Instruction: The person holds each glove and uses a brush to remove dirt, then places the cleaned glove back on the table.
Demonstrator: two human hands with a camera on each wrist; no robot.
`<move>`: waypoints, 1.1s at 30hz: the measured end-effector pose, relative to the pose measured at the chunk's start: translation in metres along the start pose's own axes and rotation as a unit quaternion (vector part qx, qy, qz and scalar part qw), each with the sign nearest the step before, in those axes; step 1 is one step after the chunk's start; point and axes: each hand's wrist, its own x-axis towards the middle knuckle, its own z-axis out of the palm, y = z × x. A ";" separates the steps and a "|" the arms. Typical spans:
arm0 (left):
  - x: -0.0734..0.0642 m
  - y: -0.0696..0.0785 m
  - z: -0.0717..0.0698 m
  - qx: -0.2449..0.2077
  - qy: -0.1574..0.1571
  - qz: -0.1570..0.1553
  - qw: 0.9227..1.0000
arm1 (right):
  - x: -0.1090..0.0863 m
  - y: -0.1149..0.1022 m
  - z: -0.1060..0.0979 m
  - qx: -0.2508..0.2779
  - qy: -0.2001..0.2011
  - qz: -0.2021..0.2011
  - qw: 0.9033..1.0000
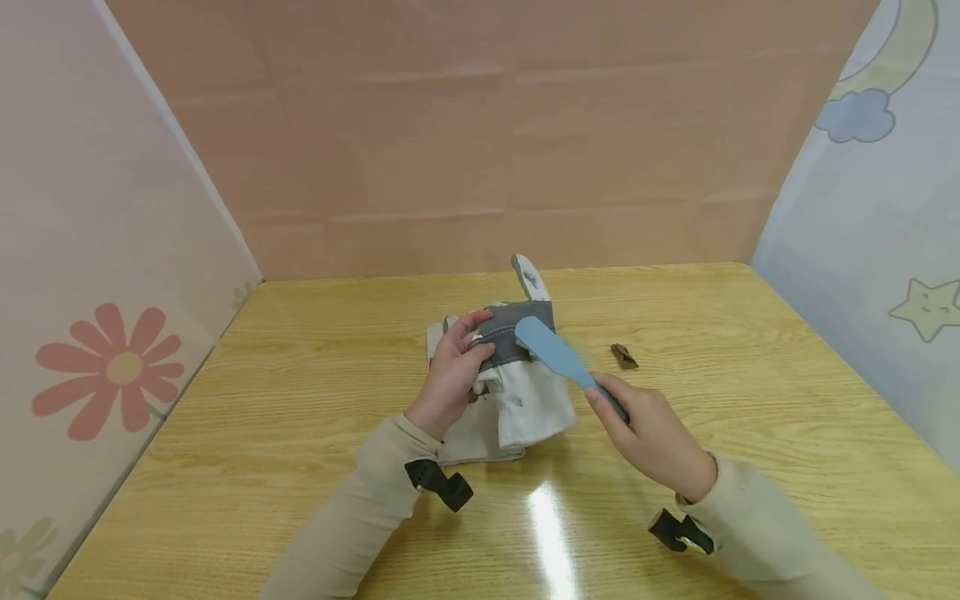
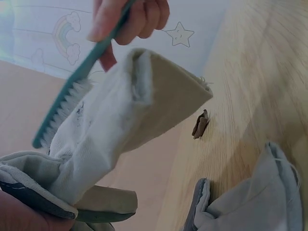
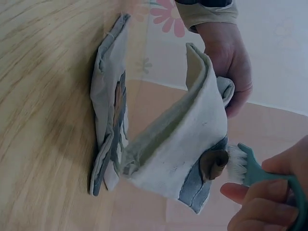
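"While the raised glove (image 1: 534, 408) is held above the table (image 1: 247, 467), how far has brushing got?"

"Partway, I'd judge: one brown scrap (image 3: 213, 165) sits on its grey band (image 1: 517, 315), at the bristles (image 3: 236, 162); another piece (image 1: 624, 357) lies loose."

"And the hands?"

"Left hand (image 1: 448, 371) pinches the glove; right hand (image 1: 651, 432) curls round the blue brush (image 1: 553, 350)."

I sit before a yellow wood-grain desk (image 1: 750, 375), and behind it rises a peach-brown wall (image 1: 480, 167) creased with fold lines. To the desk's left I have a pale wall (image 1: 90, 208) printed with a red-petalled flower (image 1: 123, 367); to the desk's right, a whitish-blue wall (image 1: 840, 242) bears a yellow crescent moon (image 1: 915, 42), a blue cloud (image 1: 857, 117) and a smiling star (image 1: 930, 310). On the desk's near part I notice a bright streak of reflected light (image 1: 551, 542)
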 end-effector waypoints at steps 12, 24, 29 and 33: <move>0.001 0.001 -0.003 -0.001 0.002 0.002 1.000 | -0.006 0.012 0.001 -0.052 -0.015 0.055 0.997; -0.001 0.001 -0.003 -0.008 -0.003 -0.007 1.000 | 0.003 0.003 0.001 -0.030 0.001 0.036 0.999; -0.003 0.001 -0.002 -0.012 -0.003 0.001 1.000 | 0.001 0.007 0.004 -0.040 -0.012 0.044 0.998; -0.002 0.002 -0.004 -0.014 0.001 0.001 1.000 | -0.004 0.012 0.002 -0.049 -0.014 0.055 0.997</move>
